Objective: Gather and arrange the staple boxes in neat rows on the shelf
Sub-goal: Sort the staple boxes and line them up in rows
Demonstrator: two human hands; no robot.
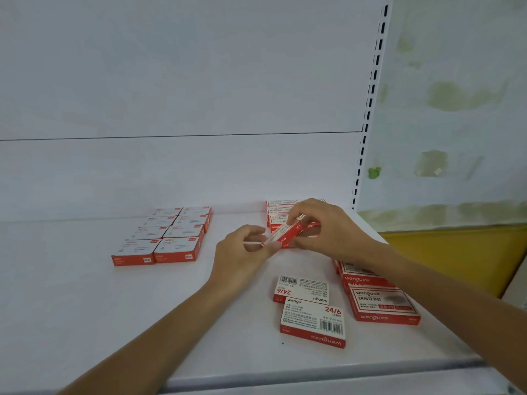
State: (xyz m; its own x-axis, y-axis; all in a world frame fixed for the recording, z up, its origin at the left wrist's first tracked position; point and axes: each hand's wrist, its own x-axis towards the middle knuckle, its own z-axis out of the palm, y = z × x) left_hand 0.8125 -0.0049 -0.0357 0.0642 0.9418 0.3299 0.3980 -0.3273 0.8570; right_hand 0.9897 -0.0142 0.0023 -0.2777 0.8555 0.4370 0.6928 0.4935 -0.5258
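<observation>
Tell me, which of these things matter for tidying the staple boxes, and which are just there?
Belongs to the job: held box, loose boxes, arranged block, back stack, shelf.
Just lying about: small green object, yellow panel, stained wall.

Staple boxes (312, 323) recorded as red and white, with black barcodes printed. Shelf (85, 295) noted as white. Upright (370, 115): white, marked by a row of black slots. Wall (456, 67): pale, blotched green. Panel (470, 252) logged as yellow.
</observation>
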